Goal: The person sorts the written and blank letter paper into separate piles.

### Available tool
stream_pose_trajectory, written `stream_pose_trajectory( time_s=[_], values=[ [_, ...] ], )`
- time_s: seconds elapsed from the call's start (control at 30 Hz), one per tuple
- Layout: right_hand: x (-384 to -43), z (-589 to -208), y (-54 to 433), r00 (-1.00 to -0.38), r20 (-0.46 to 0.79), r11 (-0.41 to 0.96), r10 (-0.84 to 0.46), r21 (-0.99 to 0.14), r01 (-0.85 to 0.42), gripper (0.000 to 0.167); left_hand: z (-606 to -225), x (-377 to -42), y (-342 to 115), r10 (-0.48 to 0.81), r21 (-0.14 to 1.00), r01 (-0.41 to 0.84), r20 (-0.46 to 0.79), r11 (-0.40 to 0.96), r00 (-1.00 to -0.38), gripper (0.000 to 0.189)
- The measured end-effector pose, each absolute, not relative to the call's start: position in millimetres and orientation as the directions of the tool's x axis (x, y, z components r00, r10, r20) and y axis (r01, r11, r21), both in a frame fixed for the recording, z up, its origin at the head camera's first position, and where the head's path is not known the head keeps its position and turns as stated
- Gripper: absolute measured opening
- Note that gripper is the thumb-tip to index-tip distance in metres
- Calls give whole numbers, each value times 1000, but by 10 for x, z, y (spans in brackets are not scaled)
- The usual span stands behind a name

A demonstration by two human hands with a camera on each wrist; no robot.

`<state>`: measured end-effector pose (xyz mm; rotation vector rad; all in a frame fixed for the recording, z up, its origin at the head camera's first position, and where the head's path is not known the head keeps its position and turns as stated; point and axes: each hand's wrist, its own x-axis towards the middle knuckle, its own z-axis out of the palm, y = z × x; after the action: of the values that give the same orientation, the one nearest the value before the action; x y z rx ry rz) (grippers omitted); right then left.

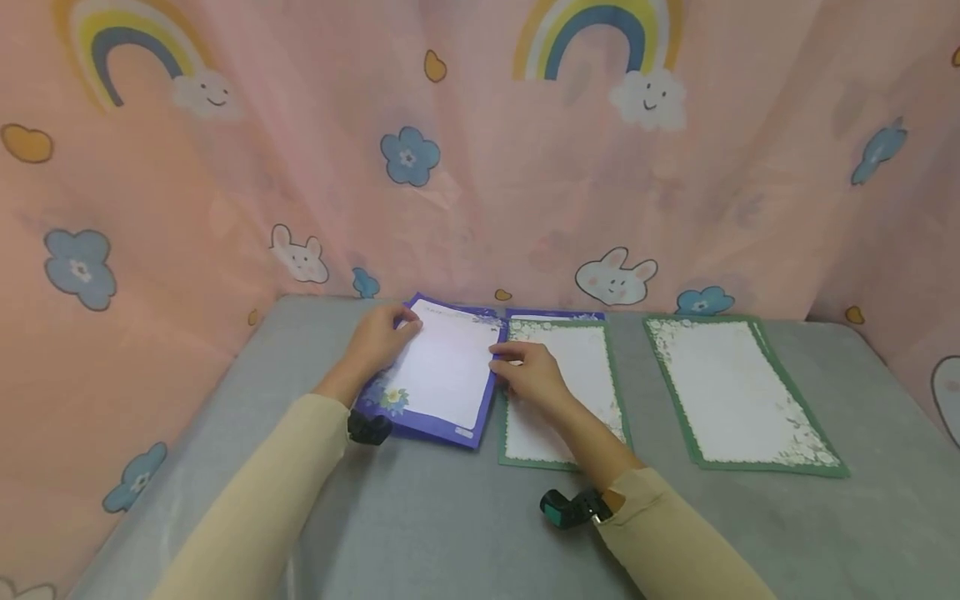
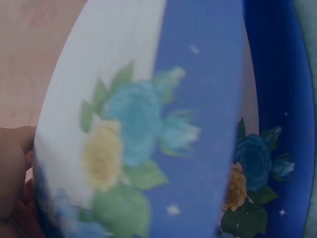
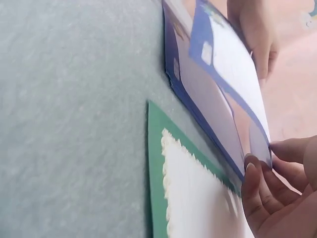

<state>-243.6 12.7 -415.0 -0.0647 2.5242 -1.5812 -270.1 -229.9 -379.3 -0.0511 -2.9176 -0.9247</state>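
Note:
My left hand (image 1: pixel 378 337) pinches the left edge of a blue-bordered sheet of paper (image 1: pixel 450 358), printed with blue and yellow flowers. At its right edge, the thumb and fingers of my right hand (image 1: pixel 532 375) pinch the same sheet. The held sheet is lifted and bowed in the left wrist view. Beneath it lies a matching blue-bordered sheet (image 3: pixel 193 91), with a gap between the two in the right wrist view. A green-bordered sheet (image 1: pixel 555 433) lies below my right hand, its middle partly hidden by the hand and forearm.
Another green-bordered sheet (image 1: pixel 738 392) lies farther right on the grey table (image 1: pixel 450 533). The top strip of a blue-bordered sheet (image 1: pixel 555 315) shows behind the middle green one. A pink patterned curtain (image 1: pixel 480 217) hangs along the table's back edge.

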Motion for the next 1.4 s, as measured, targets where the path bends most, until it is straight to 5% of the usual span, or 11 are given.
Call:
stream_pose_trajectory(
  time_s=[0.57,1.4],
  values=[
    [-2561,-4106,-106,-978,-127,519,-167,-855,22,40,-3803,-2812,-2393,-8,569,-56,-87,821,-996,59],
    [-2588,-4183,-154,-971,-108,616,-215,-786,-49,49,-3858,-2760,-2363,-37,459,-138,-223,877,-974,57]
  ],
)
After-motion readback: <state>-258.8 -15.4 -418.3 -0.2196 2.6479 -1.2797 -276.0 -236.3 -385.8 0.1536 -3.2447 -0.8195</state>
